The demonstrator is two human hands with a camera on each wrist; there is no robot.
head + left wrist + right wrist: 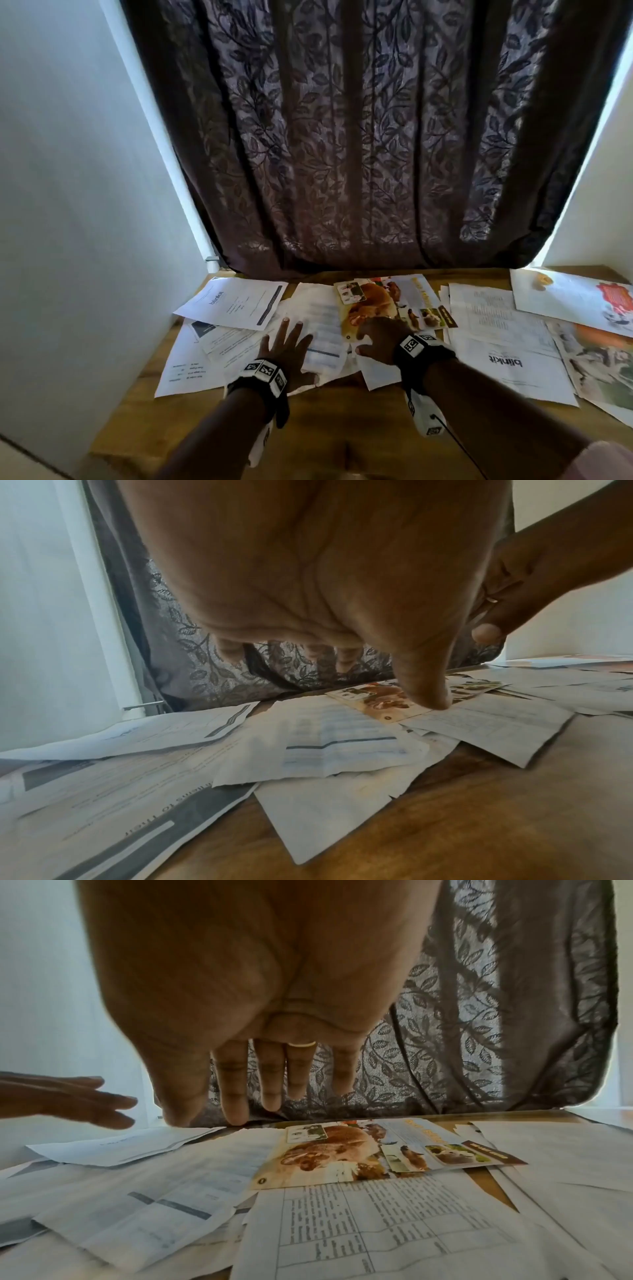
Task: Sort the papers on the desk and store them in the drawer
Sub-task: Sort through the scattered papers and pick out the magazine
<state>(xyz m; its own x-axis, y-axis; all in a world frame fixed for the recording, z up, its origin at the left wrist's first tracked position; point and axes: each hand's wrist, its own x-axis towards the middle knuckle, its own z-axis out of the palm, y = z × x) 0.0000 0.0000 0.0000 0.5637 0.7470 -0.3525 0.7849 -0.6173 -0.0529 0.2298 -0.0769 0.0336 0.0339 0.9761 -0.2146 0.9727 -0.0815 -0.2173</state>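
Two hands spread, empty | right hand [376, 337] over flyer's [394, 305] near edge | left hand [286, 353] beside flyer, over white sheet [323, 329]

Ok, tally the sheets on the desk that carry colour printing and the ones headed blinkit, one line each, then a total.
Colour-printed sheets: 3 (animal flyer, red-print sheet, newspaper-like page)
Blinkit-headed sheets: 2 (left blinkit sheet, right blinkit sheet)
Total: 5
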